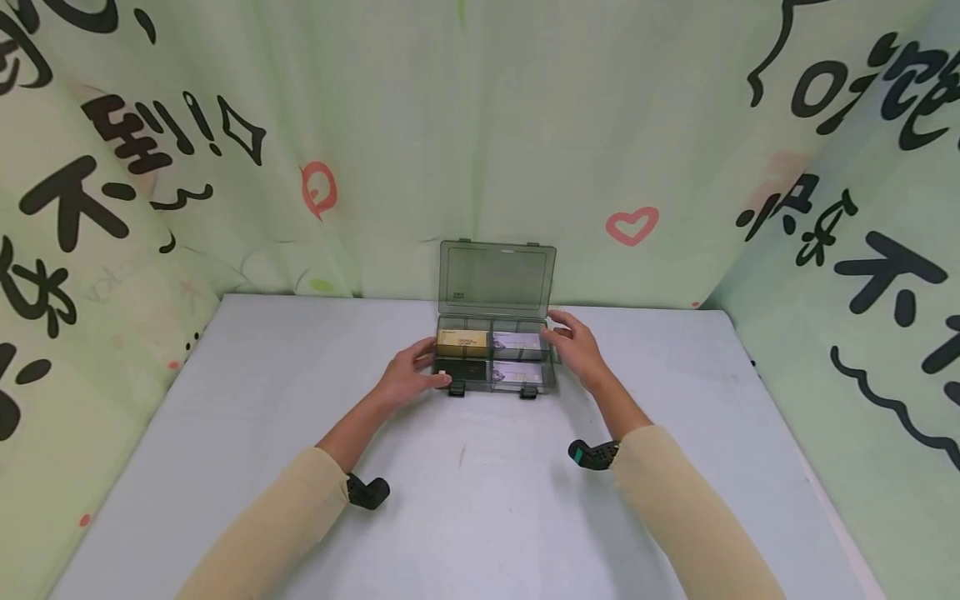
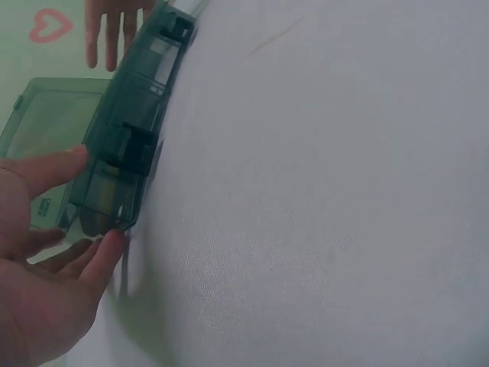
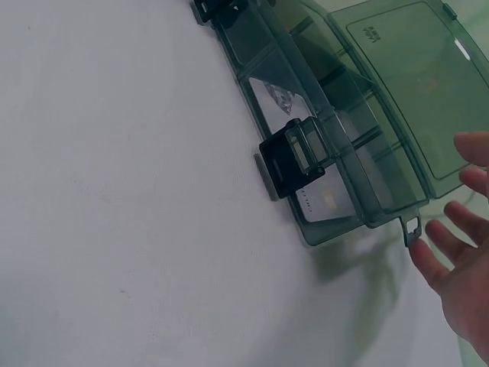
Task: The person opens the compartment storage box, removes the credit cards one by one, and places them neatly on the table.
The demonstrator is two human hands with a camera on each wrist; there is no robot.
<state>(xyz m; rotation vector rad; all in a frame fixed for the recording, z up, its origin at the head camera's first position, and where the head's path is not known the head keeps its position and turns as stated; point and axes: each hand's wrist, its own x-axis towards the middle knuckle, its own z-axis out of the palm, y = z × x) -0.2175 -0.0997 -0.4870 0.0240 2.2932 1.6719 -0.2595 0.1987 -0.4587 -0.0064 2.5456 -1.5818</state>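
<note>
A dark translucent plastic storage box (image 1: pixel 491 385) sits at the far middle of the table, its lid (image 1: pixel 497 279) raised at the back. Dividers split it into compartments. A gold pack (image 1: pixel 462 338) is at the rear left, a black item (image 1: pixel 462 370) at the front left, and pale purple cards (image 1: pixel 517 372) lie on the right. My left hand (image 1: pixel 408 375) holds the box's left end, thumb over the front corner and fingers along the side. With fingers extended, my right hand (image 3: pixel 464 267) touches the right end near a small hanging tab (image 3: pixel 412 227).
The white table (image 1: pixel 450 500) extends toward me and to both sides. A pale green curtain (image 1: pixel 405 150) with printed writing and hearts hangs close behind the box and along both sides. Two black front latches (image 3: pixel 294 159) hang undone.
</note>
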